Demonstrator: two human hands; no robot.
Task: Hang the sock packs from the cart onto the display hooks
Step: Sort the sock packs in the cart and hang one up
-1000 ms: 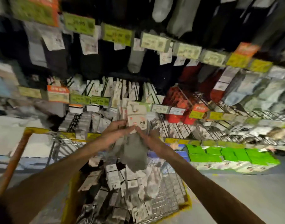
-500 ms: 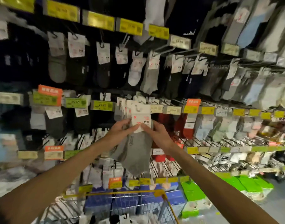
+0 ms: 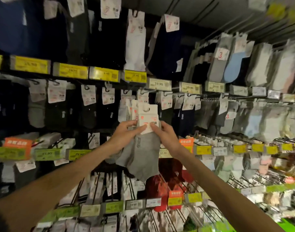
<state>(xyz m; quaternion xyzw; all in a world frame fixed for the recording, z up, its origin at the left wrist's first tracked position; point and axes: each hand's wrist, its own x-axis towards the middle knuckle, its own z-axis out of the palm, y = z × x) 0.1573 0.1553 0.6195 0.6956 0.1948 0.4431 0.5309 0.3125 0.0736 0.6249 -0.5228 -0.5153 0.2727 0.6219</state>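
Both hands hold up a stack of grey sock packs (image 3: 144, 158) with white card headers in front of the sock wall. My left hand (image 3: 126, 134) pinches the left edge of the front card, thumb on its face. On the right edge my right hand (image 3: 165, 133) pinches the same card. The card's hanging hole sits just below a display hook (image 3: 144, 92) that carries a white-carded pack. The cart is out of view.
Rows of hooks with black, grey, white and blue sock packs (image 3: 135, 42) fill the wall, with yellow price tags (image 3: 135, 75) along each rail. Red socks (image 3: 160, 190) hang below my hands. Wire hooks (image 3: 243, 181) jut out at lower right.
My hands have lifted the grey packs from above the cart up to the middle rail. The view tilted upward, so the cart dropped out of sight.
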